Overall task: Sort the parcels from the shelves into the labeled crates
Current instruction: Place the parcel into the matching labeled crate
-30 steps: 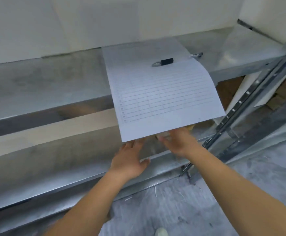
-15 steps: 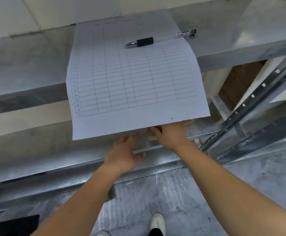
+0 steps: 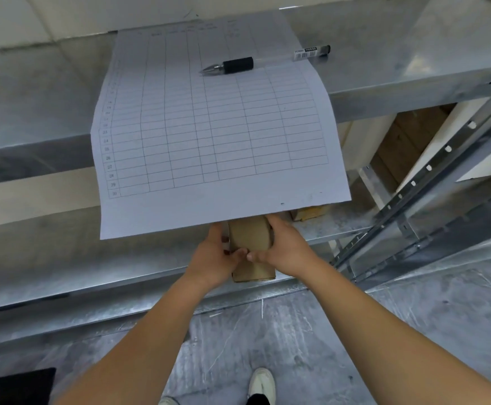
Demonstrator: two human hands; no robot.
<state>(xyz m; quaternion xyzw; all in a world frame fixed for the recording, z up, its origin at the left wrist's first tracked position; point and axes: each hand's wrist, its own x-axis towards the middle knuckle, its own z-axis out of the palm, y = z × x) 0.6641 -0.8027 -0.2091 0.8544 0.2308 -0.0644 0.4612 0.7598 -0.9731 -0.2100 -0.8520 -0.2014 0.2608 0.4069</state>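
Note:
A small brown cardboard parcel (image 3: 250,239) sits at the front edge of the lower metal shelf (image 3: 77,267), partly under a hanging paper sheet. My left hand (image 3: 213,255) grips its left side and my right hand (image 3: 285,248) grips its right side, thumbs meeting on top. A second small brown parcel (image 3: 310,213) lies farther back on the same shelf, mostly hidden by the sheet. No crates are in view.
A printed table sheet (image 3: 209,135) drapes over the upper shelf (image 3: 34,112), weighted by a pen (image 3: 264,59). Slotted steel uprights (image 3: 431,168) stand at right. A black object (image 3: 13,387) lies on the grey floor at bottom left. My shoe (image 3: 263,384) is below.
Both hands reached under the sheet and closed on the brown parcel, drawing it toward the shelf's front edge. The view tilted downward.

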